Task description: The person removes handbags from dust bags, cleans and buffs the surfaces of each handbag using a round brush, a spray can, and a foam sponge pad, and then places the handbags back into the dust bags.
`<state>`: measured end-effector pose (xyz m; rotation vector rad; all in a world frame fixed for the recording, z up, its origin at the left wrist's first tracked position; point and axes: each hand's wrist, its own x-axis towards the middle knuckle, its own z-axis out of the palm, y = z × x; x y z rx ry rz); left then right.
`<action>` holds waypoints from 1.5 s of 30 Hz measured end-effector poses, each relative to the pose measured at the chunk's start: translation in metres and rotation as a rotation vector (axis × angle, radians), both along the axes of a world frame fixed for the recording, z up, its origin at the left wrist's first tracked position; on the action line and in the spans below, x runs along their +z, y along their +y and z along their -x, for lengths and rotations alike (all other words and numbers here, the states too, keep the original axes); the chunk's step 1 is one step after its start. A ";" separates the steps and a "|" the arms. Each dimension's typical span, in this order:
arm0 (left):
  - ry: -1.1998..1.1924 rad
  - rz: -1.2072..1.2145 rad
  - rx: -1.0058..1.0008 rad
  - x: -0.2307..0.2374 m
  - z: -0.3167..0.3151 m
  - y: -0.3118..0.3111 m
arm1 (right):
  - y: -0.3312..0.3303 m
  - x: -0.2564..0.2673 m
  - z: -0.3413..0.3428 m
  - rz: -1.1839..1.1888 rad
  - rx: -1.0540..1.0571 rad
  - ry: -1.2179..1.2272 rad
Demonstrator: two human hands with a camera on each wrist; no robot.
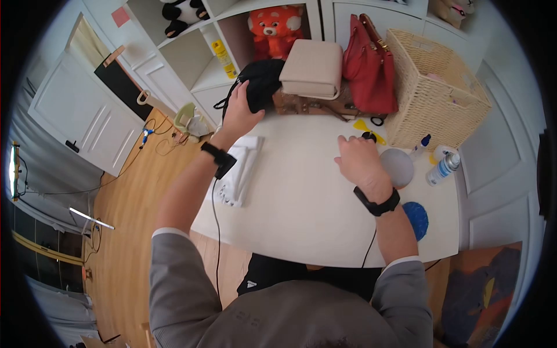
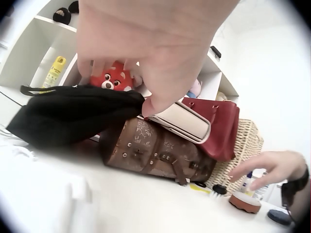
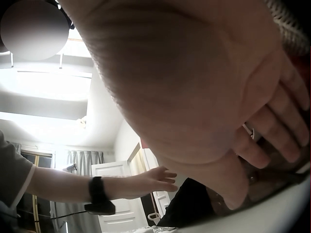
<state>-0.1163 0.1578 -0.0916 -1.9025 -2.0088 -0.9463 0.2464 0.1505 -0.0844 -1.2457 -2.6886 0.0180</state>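
Observation:
My left hand [image 1: 239, 111] reaches over a black cloth bag [image 1: 259, 81] at the back of the table, fingers stretched forward and thumb spread. In the left wrist view the thumb tip overlaps the upper end of the bag [image 2: 73, 116]. Over the right part of the table my right hand [image 1: 361, 159] is held palm down, its fingers loosely extended with nothing in them. Near its fingertips lies a yellow brush with a black round part [image 1: 369, 136]. A round grey-topped sponge [image 1: 397, 168] sits just right of that hand.
A beige box-shaped bag [image 1: 312, 66] rests on a brown patterned case [image 1: 316, 105]. Beside them stand a red handbag [image 1: 371, 72] and a wicker basket [image 1: 432, 93]. Folded white cloth [image 1: 237, 174] lies at left; a spray can [image 1: 442, 169] and blue round pad [image 1: 415, 221] at right.

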 end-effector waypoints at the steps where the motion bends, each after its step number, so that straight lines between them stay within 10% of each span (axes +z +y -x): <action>1: -0.001 -0.010 -0.013 -0.002 -0.005 0.018 | -0.001 0.000 0.000 -0.013 0.005 0.017; 12: 0.215 0.047 0.391 -0.011 -0.001 0.091 | 0.005 -0.001 -0.007 0.006 0.045 0.136; 25: -0.370 -0.603 0.337 0.057 0.091 0.070 | 0.009 0.001 -0.008 0.029 0.048 0.174; 34: -0.623 -0.591 0.012 0.150 0.017 -0.042 | 0.000 0.023 0.006 -0.149 0.102 0.546; 39: -0.793 -0.441 -0.087 0.126 -0.039 -0.105 | -0.037 0.061 0.004 -0.319 0.289 1.041; 45: -0.901 -0.149 -0.382 0.072 -0.114 -0.151 | -0.083 0.095 -0.007 -0.215 0.374 0.896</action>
